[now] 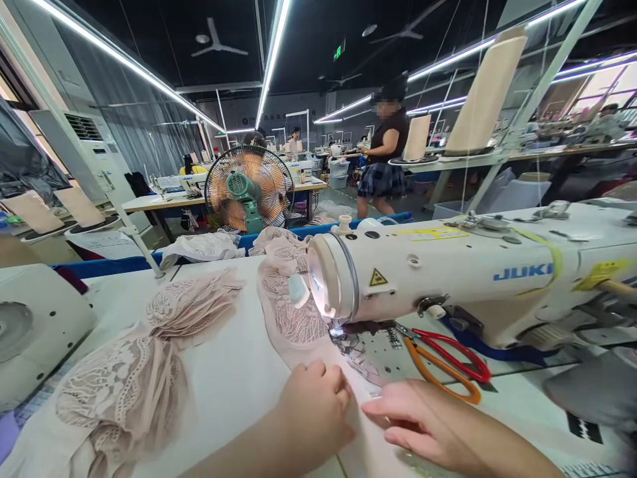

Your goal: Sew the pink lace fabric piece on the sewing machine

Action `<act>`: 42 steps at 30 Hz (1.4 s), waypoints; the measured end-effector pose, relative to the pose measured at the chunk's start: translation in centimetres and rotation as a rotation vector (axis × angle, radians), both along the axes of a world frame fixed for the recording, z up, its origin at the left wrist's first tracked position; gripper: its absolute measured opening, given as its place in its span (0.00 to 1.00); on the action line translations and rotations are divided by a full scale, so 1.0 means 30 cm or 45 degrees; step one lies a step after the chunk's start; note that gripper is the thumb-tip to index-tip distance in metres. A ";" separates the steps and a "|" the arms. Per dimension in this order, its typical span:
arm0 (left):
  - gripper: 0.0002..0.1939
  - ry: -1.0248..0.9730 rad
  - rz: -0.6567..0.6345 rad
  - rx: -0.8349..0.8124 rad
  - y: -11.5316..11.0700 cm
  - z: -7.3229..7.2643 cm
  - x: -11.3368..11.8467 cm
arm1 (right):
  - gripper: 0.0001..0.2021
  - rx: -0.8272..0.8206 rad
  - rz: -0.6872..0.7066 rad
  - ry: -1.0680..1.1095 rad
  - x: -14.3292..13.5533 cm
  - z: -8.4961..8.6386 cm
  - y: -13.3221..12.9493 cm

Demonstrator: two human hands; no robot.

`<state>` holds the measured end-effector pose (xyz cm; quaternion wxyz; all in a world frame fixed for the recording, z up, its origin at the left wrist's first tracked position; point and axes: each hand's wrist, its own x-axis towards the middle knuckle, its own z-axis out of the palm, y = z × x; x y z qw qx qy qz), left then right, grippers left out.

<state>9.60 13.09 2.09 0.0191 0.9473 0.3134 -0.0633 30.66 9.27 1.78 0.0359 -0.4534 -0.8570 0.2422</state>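
A pale pink lace garment piece [298,318] runs under the needle end of the white sewing machine [448,272] and down the table toward me. My left hand [316,415] is curled closed on the plain edge of this fabric, just in front of the needle area. To its right, my right hand [423,418] rests over the fabric, fingers stretched out and slightly apart. The machine's lamp lights the stitching spot, and the needle itself is too small to make out. Scissors [445,365] with red and orange handles lie on the machine bed, beyond my right hand.
A stack of pink lace pieces [129,372] lies on the left of the white table [223,372]. Another machine [40,332] borders it. Behind the table stands a fan [249,189]. Thread cones [488,93] rise at the right, and a person [385,146] stands farther back.
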 end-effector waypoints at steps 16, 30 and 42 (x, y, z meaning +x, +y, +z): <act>0.19 -0.004 -0.016 0.085 0.108 -0.002 -0.050 | 0.05 0.008 -0.048 -0.004 -0.010 0.017 -0.006; 0.16 -0.155 -0.318 0.037 0.045 0.007 -0.027 | 0.09 -0.008 -0.082 0.077 -0.010 0.007 -0.007; 0.11 -0.121 -0.383 0.072 0.060 -0.007 -0.047 | 0.11 0.076 -0.132 0.004 -0.042 -0.008 0.005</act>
